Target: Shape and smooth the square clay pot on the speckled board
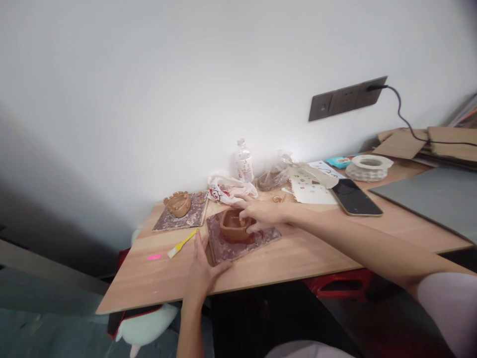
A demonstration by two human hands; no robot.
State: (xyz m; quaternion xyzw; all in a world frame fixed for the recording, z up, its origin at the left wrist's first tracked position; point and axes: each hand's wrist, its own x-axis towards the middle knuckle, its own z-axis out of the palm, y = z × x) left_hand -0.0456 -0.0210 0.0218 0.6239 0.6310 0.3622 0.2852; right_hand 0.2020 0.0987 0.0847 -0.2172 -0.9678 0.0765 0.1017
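Observation:
A brown clay bowl [231, 229] with a smooth wall sits on a dark, speckled square board [223, 253]. Over its right rim reaches my right hand [263, 211], fingers bent at the inside of the wall and thumb low on the outer side; part of the wall is hidden behind it. My left hand [203, 271] rests at the board's left edge and near corner, thumb and fingers spread apart with nothing in them. Just left of those fingertips lies a yellow-handled brush [182, 243]. A second clay bowl [178, 204], with a bumpy rim, stands on another speckled board [164, 223].
Behind the bowl are a crumpled plastic bag [231, 189], a clear bottle [244, 161] and a bagged brown lump [270, 179]. Toward the right are a sticker sheet [309, 189], a phone [356, 196], a white ribbed pot [367, 168] and a grey panel [432, 191]. A pink piece [154, 257] lies left.

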